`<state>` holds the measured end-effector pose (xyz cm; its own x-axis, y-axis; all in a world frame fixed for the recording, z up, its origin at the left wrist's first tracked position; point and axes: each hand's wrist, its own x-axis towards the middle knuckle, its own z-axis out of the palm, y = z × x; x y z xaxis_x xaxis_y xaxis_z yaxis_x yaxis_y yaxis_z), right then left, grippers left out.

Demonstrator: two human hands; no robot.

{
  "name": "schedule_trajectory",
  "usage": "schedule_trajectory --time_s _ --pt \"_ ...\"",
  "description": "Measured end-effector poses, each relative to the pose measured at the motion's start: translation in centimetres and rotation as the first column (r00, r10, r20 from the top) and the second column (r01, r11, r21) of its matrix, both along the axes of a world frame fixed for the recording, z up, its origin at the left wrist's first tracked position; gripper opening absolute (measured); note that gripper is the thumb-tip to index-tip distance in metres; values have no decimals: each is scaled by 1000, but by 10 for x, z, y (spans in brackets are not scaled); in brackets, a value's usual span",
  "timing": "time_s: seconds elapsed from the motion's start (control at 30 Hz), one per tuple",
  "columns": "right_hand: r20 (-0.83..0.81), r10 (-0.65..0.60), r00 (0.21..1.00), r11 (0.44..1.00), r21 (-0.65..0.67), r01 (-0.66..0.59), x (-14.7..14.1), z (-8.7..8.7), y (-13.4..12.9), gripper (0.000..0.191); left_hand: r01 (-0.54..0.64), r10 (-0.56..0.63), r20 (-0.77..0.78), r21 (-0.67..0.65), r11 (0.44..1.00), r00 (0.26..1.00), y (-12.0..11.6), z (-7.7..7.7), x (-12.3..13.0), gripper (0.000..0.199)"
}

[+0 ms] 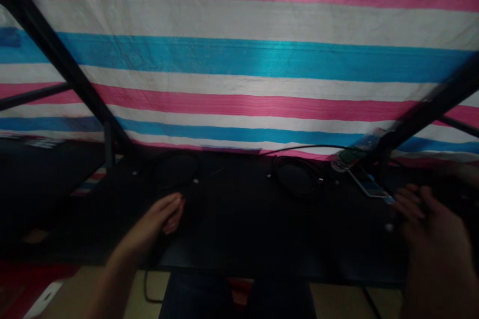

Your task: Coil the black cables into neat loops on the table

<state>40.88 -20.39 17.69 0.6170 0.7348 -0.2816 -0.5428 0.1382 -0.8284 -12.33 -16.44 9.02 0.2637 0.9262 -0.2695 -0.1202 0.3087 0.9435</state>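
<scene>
My left hand (164, 215) is closed above the left part of the black table, thumb and fingers pressed together. What they hold, if anything, is too dark to tell. A coiled black cable (199, 160) with a light plug end lies just beyond it. On the right, my right hand (428, 217) is blurred, its fingers curled around something dark that I cannot make out. Near its fingertips is a small pale connector (389, 228). Another coiled black cable (299, 192) with metal plug ends rests between the hands, farther back.
A clear plastic bottle (342, 160) with a green label lies at the back right, by a phone-like flat device (368, 184). Dark frame posts (77, 82) slant up at both sides before a striped plastic sheet (239, 60). The table's (239, 254) front edge is near my legs.
</scene>
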Motion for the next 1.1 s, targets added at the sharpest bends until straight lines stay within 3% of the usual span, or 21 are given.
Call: schedule_trajectory --time_s 0.1,0.23,0.33,0.43,0.53,0.7,0.8,0.93,1.03,1.1 --pt "-182 172 968 979 138 -148 -66 -26 -10 26 -240 234 119 39 970 965 -25 -13 47 37" --pt "-262 330 907 930 252 -266 -165 -54 -35 33 -361 356 107 31 932 929 -55 -27 112 41" --pt "-160 401 902 884 328 -334 -227 -68 -58 41 -408 407 81 -1 913 910 -76 -31 140 44" --pt "72 358 931 869 338 -360 -263 -83 -71 40 -453 453 27 -6 891 891 -91 -29 152 44" --pt "289 406 867 837 263 -480 -274 -99 -75 32 -492 497 44 -88 866 867 -92 -25 155 42" --pt "597 477 644 717 160 -679 -276 -112 -78 34 -505 552 193 -247 827 811 -68 -11 143 46" --pt "690 486 537 661 112 -742 -280 -122 -86 30 -444 514 251 -287 849 820 -51 4 132 49" --pt "678 458 575 682 147 -716 -280 -136 -96 26 -382 431 229 -232 895 873 -41 14 122 45" --pt "671 405 620 702 207 -682 -276 -135 -98 26 -481 505 134 -174 859 853 -43 11 122 42" --pt "700 356 619 684 256 -683 -276 -129 -96 30 -528 552 115 -185 829 826 -48 10 126 42"
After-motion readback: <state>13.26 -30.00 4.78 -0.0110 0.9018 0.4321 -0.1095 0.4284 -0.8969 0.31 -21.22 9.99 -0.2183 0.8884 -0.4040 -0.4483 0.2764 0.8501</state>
